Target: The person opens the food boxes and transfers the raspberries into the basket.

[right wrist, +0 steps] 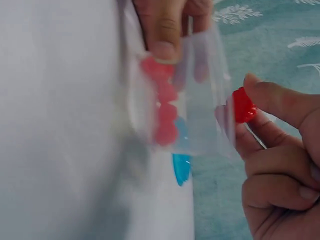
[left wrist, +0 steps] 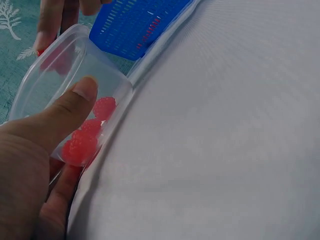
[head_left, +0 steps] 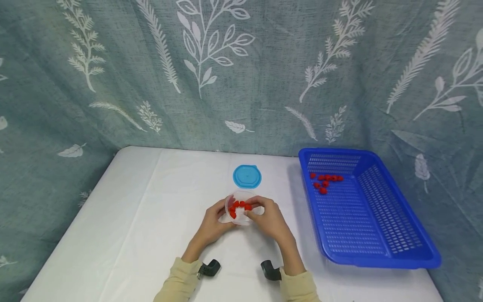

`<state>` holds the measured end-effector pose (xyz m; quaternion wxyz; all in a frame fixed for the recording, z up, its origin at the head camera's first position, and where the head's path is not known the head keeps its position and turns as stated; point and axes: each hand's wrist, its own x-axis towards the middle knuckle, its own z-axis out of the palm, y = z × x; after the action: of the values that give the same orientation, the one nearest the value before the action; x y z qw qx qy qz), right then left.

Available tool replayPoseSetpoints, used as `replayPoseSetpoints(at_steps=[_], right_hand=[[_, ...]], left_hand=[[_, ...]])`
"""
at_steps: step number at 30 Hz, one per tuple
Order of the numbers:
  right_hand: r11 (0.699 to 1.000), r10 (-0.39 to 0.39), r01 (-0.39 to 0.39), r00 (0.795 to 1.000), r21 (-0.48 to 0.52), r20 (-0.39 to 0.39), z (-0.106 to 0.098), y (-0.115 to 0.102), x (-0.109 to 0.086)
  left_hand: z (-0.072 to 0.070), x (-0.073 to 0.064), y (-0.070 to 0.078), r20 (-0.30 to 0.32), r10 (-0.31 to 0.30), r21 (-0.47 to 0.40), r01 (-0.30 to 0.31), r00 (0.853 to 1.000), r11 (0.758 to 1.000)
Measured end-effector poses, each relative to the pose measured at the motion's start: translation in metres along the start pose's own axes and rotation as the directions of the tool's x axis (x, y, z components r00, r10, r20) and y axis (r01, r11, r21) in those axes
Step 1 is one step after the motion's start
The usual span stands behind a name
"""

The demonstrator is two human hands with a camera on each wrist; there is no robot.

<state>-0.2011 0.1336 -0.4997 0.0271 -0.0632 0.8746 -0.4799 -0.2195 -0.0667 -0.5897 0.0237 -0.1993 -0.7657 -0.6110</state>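
A clear plastic tub (left wrist: 112, 80) stands on the white table, with several red raspberries (left wrist: 82, 145) along its bottom. My left hand (head_left: 213, 224) grips the tub from its left side, the thumb against the outer wall and the fingers round the other side. Between thumb and fingertips, my right hand (head_left: 269, 218) pinches a single raspberry (right wrist: 243, 106) at the tub's rim. Just behind the tub lies a round blue lid (head_left: 247, 176), flat on the cloth.
To the right stands a large blue plastic basket (head_left: 381, 247) with perforated walls, holding several more raspberries (head_left: 325, 183) near its far left corner. A green leaf-patterned curtain (head_left: 264, 75) hangs behind the white-covered table (head_left: 151, 218).
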Motion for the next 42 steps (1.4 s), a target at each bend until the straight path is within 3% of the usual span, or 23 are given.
replayPoseSetpoints(at_steps=[5, 11, 18, 25, 29, 35, 42], right_hand=[[1.000, 0.003, -0.003, 0.999, -0.008, -0.044, -0.015, -0.006, -0.006], [0.998, -0.054, 0.056, 0.995, 0.013, -0.084, -0.040, -0.016, -0.013], [0.995, -0.083, 0.090, 0.988, 0.048, -0.134, -0.086, -0.037, -0.019], [0.991, -0.132, 0.129, 0.971, -0.030, -0.200, -0.134, -0.044, -0.012], [0.997, -0.082, 0.080, 0.961, -0.019, -0.265, -0.158, -0.030, 0.001], [1.000, 0.000, -0.001, 0.944, -0.001, -0.330, -0.190, 0.013, 0.024], [0.999, -0.002, -0.009, 0.937, -0.031, -0.349, -0.214, 0.066, 0.042]], left_hand=[[-0.002, -0.001, -0.002, 0.018, -0.015, -0.017, 0.015, 1.000, 1.000], [-0.002, -0.002, -0.001, 0.013, -0.005, -0.020, 0.005, 1.000, 1.000], [0.000, -0.004, -0.003, -0.012, -0.037, -0.052, 0.036, 0.999, 0.998], [-0.001, -0.006, 0.000, -0.012, -0.065, -0.032, 0.064, 0.998, 0.997], [-0.002, -0.005, 0.000, -0.012, -0.060, -0.021, 0.060, 0.998, 0.998], [-0.002, -0.004, -0.002, -0.004, -0.060, -0.007, 0.060, 0.998, 0.998], [0.000, -0.003, 0.001, 0.011, -0.056, -0.008, 0.056, 0.998, 0.998]])
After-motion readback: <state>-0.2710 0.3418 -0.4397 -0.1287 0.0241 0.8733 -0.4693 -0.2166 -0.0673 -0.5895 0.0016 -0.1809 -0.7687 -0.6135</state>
